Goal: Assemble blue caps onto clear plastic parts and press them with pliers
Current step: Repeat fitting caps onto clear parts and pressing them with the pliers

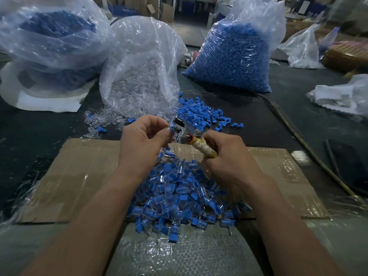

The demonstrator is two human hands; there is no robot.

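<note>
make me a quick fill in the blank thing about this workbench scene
1. The right hand grips the pliers by the tape-wrapped ____.
2. The left hand pinches a small part with a ____ cap.
3. The pile of finished pieces lies on a sheet of ____.
4. The open bag just beyond the hands holds ____ plastic parts.
Missing: handle; blue; cardboard; clear

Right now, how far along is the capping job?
Done: a heap of capped parts on the cardboard. In hand: the left hand pinches one part at the pliers, held by the right hand. Left: loose caps, a bag of clear parts and a full bag of caps.
</note>
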